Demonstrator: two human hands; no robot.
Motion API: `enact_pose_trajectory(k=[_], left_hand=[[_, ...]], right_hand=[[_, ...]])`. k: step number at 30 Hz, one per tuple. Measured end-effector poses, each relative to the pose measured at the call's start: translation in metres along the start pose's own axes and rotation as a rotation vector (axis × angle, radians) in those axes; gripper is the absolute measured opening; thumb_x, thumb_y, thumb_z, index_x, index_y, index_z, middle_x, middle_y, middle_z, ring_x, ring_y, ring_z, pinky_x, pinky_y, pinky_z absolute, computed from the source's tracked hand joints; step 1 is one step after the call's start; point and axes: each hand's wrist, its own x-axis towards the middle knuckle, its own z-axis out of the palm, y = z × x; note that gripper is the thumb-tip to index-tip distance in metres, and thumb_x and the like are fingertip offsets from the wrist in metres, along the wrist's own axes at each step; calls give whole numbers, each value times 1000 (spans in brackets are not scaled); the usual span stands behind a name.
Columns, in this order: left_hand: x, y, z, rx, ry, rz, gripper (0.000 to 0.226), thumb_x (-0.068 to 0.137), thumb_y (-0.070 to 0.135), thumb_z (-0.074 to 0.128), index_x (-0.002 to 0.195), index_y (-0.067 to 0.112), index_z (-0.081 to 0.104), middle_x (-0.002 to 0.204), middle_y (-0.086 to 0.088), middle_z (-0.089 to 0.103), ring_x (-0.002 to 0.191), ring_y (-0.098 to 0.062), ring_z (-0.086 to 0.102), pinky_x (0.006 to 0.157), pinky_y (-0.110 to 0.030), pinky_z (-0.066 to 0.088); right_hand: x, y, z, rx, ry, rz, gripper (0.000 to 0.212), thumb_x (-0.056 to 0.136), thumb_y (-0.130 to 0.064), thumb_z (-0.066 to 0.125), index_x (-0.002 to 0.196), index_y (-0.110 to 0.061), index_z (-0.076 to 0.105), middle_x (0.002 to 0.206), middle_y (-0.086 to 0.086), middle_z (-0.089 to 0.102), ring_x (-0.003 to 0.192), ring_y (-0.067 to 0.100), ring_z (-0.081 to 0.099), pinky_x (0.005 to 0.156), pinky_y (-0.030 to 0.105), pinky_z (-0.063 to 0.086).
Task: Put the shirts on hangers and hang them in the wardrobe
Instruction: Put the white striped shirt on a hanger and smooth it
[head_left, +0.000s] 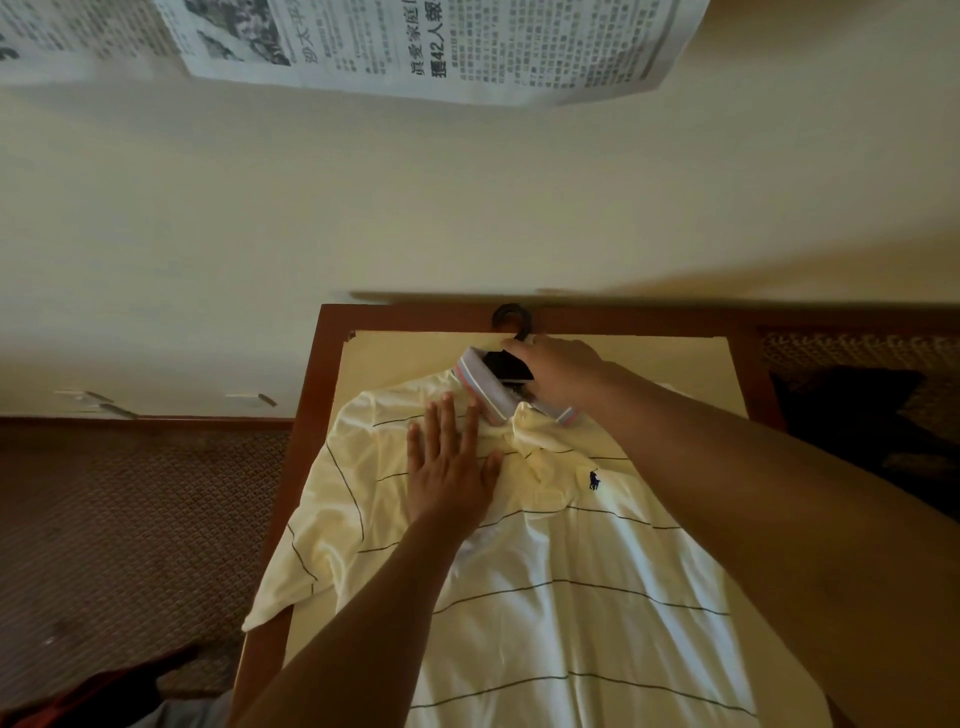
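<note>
A pale yellow polo shirt (545, 571) with thin dark stripes lies face up on a table (311, 405). Its collar points to the far edge. A black hanger (511, 319) sticks out of the collar, with its hook over the table's dark wooden rim. My left hand (449, 467) presses flat on the shirt's left shoulder, fingers straight. My right hand (558, 371) grips the hanger at the neck, just inside the grey striped collar. Most of the hanger is hidden inside the shirt.
The table stands against a cream wall (415, 208) with newspaper sheets (415, 47) taped high up. Brown patterned carpet (130, 519) lies to the left. A dark shape (852, 415) sits on the floor at the right. The shirt's left sleeve hangs over the table's left edge.
</note>
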Motion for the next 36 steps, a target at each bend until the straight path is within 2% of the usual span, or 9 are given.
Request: enact_pose_trajectory(k=[10,13,17,20,23,27,30,34,36], left_hand=[[-10,1,-14,23,-122,-16,75,84,63,-8,149,29,-21,156,-3,-28,144,-23,-25,116,-44,-14],[-7,8,-23,-48,-109,-26,81,80,63,-10,152,25,-8,159,-5,-19,145,-22,-22,116,-44,-13],[-3,34,-30,-92,-72,133,73,87,62,-6,152,29,3,161,-8,-5,146,-25,-14,117,-45,-9],[3,59,-23,-49,-84,282,60,97,51,19,152,27,14,161,-9,4,148,-28,0,116,-46,-2],[16,69,-14,-41,-169,326,62,98,44,35,152,27,9,161,-7,-2,148,-27,-3,118,-42,1],[25,73,-16,10,-175,290,62,99,46,32,152,26,8,161,-9,-3,148,-29,-3,119,-44,6],[12,97,-22,66,-102,236,60,100,49,26,152,25,7,161,-12,-5,147,-31,-9,117,-47,-4],[-10,150,-10,34,-172,204,59,100,48,25,153,28,6,161,-9,-7,147,-29,-11,115,-50,-10],[-17,168,2,-19,-242,151,60,100,46,25,153,27,4,161,-8,-6,147,-30,-9,118,-51,-3]], right_hand=[[3,18,-5,-72,46,149,57,93,-25,55,143,-28,30,126,10,54,117,31,46,91,42,39],[-20,13,8,171,255,269,53,95,-28,54,144,-19,33,130,12,50,120,32,47,92,43,41],[-86,14,46,253,555,547,27,88,-16,59,111,-2,57,105,20,60,95,39,58,76,45,46],[-124,16,71,219,363,768,26,87,-19,60,107,-2,58,110,21,58,101,40,55,82,48,44],[-139,29,78,315,195,657,34,92,-20,53,123,-6,52,131,15,50,122,33,46,96,45,42],[-162,53,67,497,348,530,29,92,-8,52,121,-5,59,123,13,59,119,32,53,97,41,41],[-188,68,66,413,517,769,37,94,-13,53,129,-2,52,130,16,54,122,32,50,101,42,41],[-209,92,76,487,158,949,57,92,-38,56,138,-6,42,150,13,31,139,31,29,109,42,30],[-216,102,75,697,190,860,42,87,-27,61,122,-6,53,127,12,51,121,30,48,90,34,44]])
